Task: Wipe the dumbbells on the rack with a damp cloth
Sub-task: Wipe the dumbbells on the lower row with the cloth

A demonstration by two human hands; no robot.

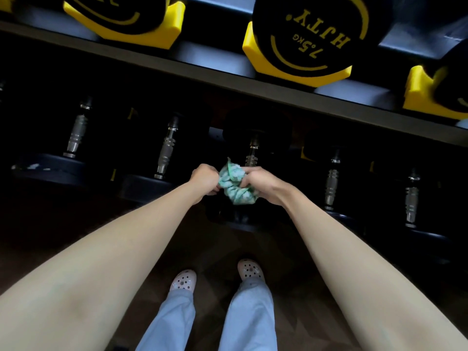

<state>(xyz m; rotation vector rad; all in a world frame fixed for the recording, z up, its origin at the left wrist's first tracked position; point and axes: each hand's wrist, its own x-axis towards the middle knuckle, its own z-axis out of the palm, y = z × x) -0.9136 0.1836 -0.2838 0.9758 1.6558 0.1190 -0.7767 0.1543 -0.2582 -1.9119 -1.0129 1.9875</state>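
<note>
A crumpled green-and-white cloth (236, 184) is bunched between both hands. My left hand (204, 179) grips its left side and my right hand (258, 182) grips its right side. They hover just above the near end of a black dumbbell (253, 150) with a steel handle on the dark lower shelf. Several other dumbbells lie on that shelf, such as one to the left (167, 145) and one to the right (331, 178). On the upper shelf stands a black dumbbell marked 7.5 kg (311, 29) in a yellow cradle (255, 54).
The upper shelf's dark front rail (177, 64) runs diagonally across the view above the hands. More yellow cradles hold dumbbells at the top left (174, 24) and far right (417, 95). My feet in pale clogs (182, 279) stand on a dark floor below.
</note>
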